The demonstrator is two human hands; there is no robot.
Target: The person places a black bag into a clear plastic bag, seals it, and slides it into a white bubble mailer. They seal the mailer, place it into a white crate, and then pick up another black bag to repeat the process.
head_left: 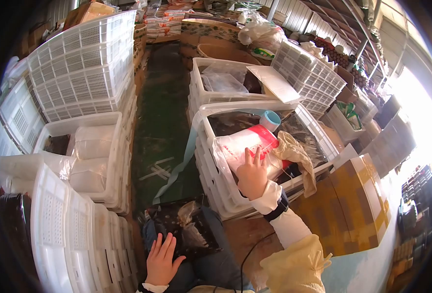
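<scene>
Packet, white and red in wrinkled, puffy plastic, lies toward the left edge of the white crate, directly under the right hand; I have that hand's fingers extended and parted over it, not closed around it. I see the left hand well apart, fingers spread, gripping nothing visible, at the near left corner of a glossy black bag. A ring-shaped blue roll sits by the packet's far edge; limp beige cloth drapes over the crate's near edge.
</scene>
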